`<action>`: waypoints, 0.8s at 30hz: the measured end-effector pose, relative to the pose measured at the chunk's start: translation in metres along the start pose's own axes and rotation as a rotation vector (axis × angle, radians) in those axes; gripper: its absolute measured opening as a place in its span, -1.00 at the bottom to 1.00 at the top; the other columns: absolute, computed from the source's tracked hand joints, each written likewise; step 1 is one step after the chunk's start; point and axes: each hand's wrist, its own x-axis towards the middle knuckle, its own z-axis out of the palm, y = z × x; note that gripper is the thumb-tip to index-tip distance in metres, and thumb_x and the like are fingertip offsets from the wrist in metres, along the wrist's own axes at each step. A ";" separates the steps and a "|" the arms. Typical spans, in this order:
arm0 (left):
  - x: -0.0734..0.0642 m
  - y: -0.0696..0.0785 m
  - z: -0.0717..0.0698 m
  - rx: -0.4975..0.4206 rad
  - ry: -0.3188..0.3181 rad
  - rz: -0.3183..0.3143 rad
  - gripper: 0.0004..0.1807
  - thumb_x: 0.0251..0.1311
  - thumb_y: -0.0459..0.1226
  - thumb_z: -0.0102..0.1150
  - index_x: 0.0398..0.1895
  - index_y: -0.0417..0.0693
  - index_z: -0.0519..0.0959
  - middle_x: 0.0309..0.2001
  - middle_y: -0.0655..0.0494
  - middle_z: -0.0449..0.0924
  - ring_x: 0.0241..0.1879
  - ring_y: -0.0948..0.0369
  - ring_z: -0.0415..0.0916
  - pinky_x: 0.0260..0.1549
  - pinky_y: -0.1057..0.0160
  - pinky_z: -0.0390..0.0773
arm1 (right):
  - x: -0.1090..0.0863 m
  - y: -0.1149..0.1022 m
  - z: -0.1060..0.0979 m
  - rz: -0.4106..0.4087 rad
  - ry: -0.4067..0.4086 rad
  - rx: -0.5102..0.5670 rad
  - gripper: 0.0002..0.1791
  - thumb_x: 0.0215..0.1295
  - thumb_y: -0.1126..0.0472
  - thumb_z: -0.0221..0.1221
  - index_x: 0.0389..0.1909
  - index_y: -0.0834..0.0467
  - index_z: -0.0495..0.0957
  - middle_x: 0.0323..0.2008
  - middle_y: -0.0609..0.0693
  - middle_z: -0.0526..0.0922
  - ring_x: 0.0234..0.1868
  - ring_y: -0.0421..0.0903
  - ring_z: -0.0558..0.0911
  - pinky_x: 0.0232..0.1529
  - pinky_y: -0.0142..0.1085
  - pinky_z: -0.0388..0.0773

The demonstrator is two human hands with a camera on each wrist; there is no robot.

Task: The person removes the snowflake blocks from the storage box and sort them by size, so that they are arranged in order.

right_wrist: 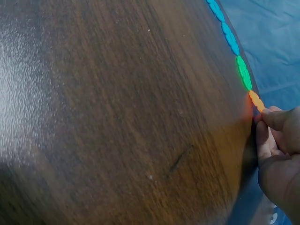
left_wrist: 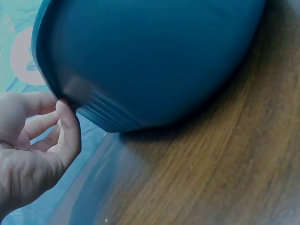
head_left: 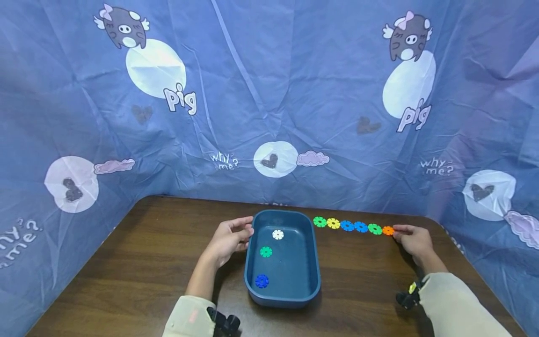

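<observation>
Right hand (head_left: 414,241) pinches orange disc (head_left: 388,230) by edge, beside nearest green disc (head_left: 375,229); light, level hold suits alignment. Left hand (head_left: 227,240) pinches bin rim (head_left: 286,298), likely steadying it.

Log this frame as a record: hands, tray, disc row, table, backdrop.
Left hand: pinches rim of dark-blue rectangular plastic tray
Right hand: pinches orange notched plastic disc
In tray: white disc, teal-green disc, dark-blue disc
Row from tray: green disc, yellow disc, two blue discs, another green disc, orange disc
Table: brown wood-grain
Backdrop: blue printed cloth
</observation>
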 end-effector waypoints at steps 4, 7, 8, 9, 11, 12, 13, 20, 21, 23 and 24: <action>0.000 -0.001 0.000 0.001 0.003 -0.001 -0.55 0.36 -0.46 0.20 0.30 -0.21 0.54 0.03 -0.16 0.53 -0.29 0.18 0.58 -0.35 0.28 0.67 | -0.001 0.001 -0.001 -0.001 -0.002 0.005 -0.61 0.36 0.42 0.19 0.14 0.55 0.53 -0.31 -0.01 0.77 -0.40 -0.47 0.52 -0.36 -0.56 0.50; 0.001 -0.002 0.000 -0.001 0.007 0.001 -0.56 0.35 -0.46 0.20 0.30 -0.20 0.54 0.03 -0.16 0.53 -0.29 0.18 0.59 -0.35 0.27 0.67 | 0.000 0.004 -0.002 -0.003 -0.008 0.009 -0.60 0.35 0.42 0.20 0.15 0.55 0.53 -0.32 -0.04 0.77 -0.40 -0.47 0.52 -0.36 -0.55 0.49; 0.001 -0.002 0.000 0.000 0.008 0.001 -0.56 0.35 -0.46 0.21 0.30 -0.20 0.55 0.03 -0.15 0.53 -0.29 0.18 0.59 -0.36 0.28 0.67 | 0.000 0.004 -0.003 -0.003 -0.013 0.018 -0.60 0.36 0.42 0.20 0.15 0.56 0.52 -0.31 -0.04 0.77 -0.40 -0.47 0.53 -0.36 -0.55 0.50; 0.001 -0.002 0.000 -0.003 0.010 0.001 -0.56 0.35 -0.46 0.21 0.29 -0.20 0.55 0.03 -0.15 0.53 -0.29 0.18 0.59 -0.36 0.27 0.67 | 0.000 0.005 -0.003 -0.003 -0.021 0.033 -0.59 0.36 0.43 0.19 0.16 0.57 0.50 -0.31 -0.03 0.77 -0.39 -0.46 0.54 -0.35 -0.54 0.52; 0.000 -0.002 0.000 -0.002 0.009 0.003 -0.56 0.35 -0.46 0.21 0.29 -0.20 0.55 0.02 -0.16 0.52 -0.30 0.18 0.59 -0.36 0.27 0.67 | 0.001 0.005 -0.004 -0.010 -0.047 0.078 -0.58 0.36 0.47 0.17 0.18 0.60 0.46 -0.29 0.00 0.77 -0.38 -0.44 0.57 -0.33 -0.53 0.56; 0.000 -0.002 0.000 -0.003 0.009 0.003 -0.56 0.35 -0.46 0.21 0.29 -0.20 0.55 0.03 -0.15 0.52 -0.29 0.18 0.59 -0.36 0.27 0.67 | 0.002 0.004 -0.005 -0.014 -0.065 0.099 -0.57 0.37 0.48 0.15 0.19 0.61 0.44 -0.28 0.01 0.77 -0.37 -0.43 0.59 -0.32 -0.51 0.59; 0.000 -0.002 -0.001 -0.003 0.008 0.002 -0.56 0.35 -0.46 0.22 0.29 -0.20 0.55 0.03 -0.16 0.52 -0.29 0.18 0.58 -0.36 0.27 0.67 | 0.002 0.003 -0.004 -0.019 -0.084 0.120 -0.57 0.38 0.49 0.14 0.21 0.62 0.42 -0.27 0.03 0.77 -0.36 -0.41 0.62 -0.30 -0.50 0.62; 0.000 -0.002 -0.002 0.000 0.015 -0.001 -0.55 0.35 -0.45 0.22 0.30 -0.19 0.55 0.04 -0.15 0.53 -0.26 0.16 0.59 -0.35 0.28 0.67 | 0.002 -0.018 0.000 -0.103 -0.238 0.139 -0.57 0.43 0.45 0.15 0.22 0.61 0.41 -0.12 0.20 0.75 -0.23 -0.29 0.70 -0.17 -0.35 0.69; 0.000 -0.003 -0.002 0.001 0.012 0.002 -0.55 0.35 -0.45 0.21 0.30 -0.20 0.54 0.04 -0.16 0.53 -0.26 0.16 0.59 -0.36 0.28 0.67 | 0.002 -0.023 0.002 -0.123 -0.248 0.118 -0.58 0.43 0.44 0.16 0.21 0.60 0.43 -0.10 0.23 0.74 -0.22 -0.28 0.69 -0.16 -0.34 0.70; 0.001 -0.003 -0.001 -0.004 0.006 0.003 -0.55 0.35 -0.46 0.21 0.31 -0.21 0.53 0.04 -0.17 0.52 -0.26 0.17 0.59 -0.35 0.28 0.67 | -0.001 -0.033 0.006 -0.170 -0.264 0.059 -0.60 0.43 0.39 0.19 0.18 0.57 0.47 -0.08 0.29 0.72 -0.21 -0.20 0.70 -0.18 -0.30 0.70; 0.001 -0.003 -0.001 -0.006 0.004 0.004 -0.54 0.35 -0.46 0.21 0.31 -0.22 0.53 0.03 -0.16 0.52 -0.26 0.18 0.59 -0.36 0.28 0.67 | -0.002 -0.039 0.008 -0.191 -0.273 0.030 -0.60 0.44 0.37 0.19 0.17 0.55 0.49 -0.07 0.31 0.71 -0.19 -0.13 0.71 -0.19 -0.26 0.70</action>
